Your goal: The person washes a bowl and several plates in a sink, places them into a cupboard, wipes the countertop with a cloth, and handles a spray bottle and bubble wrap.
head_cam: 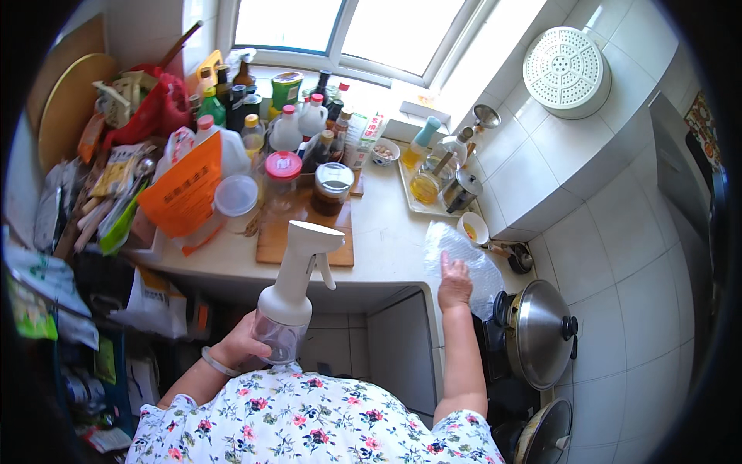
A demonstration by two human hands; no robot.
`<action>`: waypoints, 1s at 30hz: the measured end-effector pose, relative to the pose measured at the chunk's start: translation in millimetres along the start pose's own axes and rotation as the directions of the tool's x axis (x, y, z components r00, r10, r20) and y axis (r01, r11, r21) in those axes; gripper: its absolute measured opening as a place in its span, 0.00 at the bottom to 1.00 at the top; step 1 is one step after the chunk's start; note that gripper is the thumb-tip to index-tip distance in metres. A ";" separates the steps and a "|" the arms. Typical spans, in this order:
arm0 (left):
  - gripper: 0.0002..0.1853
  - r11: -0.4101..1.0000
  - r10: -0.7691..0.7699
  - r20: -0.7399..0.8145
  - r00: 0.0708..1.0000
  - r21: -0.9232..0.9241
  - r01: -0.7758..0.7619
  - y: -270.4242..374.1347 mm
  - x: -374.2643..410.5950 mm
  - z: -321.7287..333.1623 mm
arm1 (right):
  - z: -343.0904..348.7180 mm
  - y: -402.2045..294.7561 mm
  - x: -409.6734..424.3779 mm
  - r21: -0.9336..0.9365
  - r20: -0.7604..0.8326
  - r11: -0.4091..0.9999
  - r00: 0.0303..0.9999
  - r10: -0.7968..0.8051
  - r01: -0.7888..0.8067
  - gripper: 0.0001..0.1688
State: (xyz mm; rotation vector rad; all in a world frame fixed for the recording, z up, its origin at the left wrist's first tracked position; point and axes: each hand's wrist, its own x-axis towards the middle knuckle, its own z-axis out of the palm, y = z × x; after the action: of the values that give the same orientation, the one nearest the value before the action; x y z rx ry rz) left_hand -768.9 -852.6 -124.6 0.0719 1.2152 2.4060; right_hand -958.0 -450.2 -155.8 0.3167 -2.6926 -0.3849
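My left hand is closed around the clear lower part of a white trigger spray bottle, which stands upright and leans slightly right before my body. No liquid can be made out in it. Over the counter at the right, my right hand points forward with its index finger stretched out. Beneath and beside that hand lies a crumpled sheet of clear bubble wrap; whether the fingertip touches it, I cannot tell. A small white bowl stands just beyond the wrap.
A wooden board bears lidded jars. Bottles crowd the back and left of the counter, beside an orange pouch. A tray holds oil bottles. Lidded pans stand at the right.
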 end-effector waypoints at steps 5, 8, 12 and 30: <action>0.49 0.998 -0.013 0.002 1.000 0.054 0.013 22.6 33.9 -20.7 | 62.8 -9.7 10.4 0.270 0.443 0.923 0.886 0.135 -0.275 0.38; 0.49 0.998 -0.053 -0.016 0.998 -0.027 0.053 23.4 52.5 -17.8 | 85.4 -5.6 9.9 0.412 0.466 0.832 0.871 0.158 -0.371 0.42; 0.49 0.986 -0.121 0.041 0.992 -0.106 0.125 16.0 81.7 -16.9 | 107.5 12.0 7.4 0.500 0.335 0.778 0.913 0.232 -0.381 0.43; 0.53 0.984 -0.176 0.283 0.943 0.040 0.172 5.8 192.3 30.4 | -48.2 -89.4 78.5 0.682 0.178 -0.653 0.940 -0.290 -0.330 0.36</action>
State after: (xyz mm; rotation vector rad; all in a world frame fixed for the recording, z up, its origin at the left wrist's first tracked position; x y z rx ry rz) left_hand -937.0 -754.4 -130.2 0.2936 1.0587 2.1455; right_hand -993.5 -566.0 -113.2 0.6302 -1.8927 2.8985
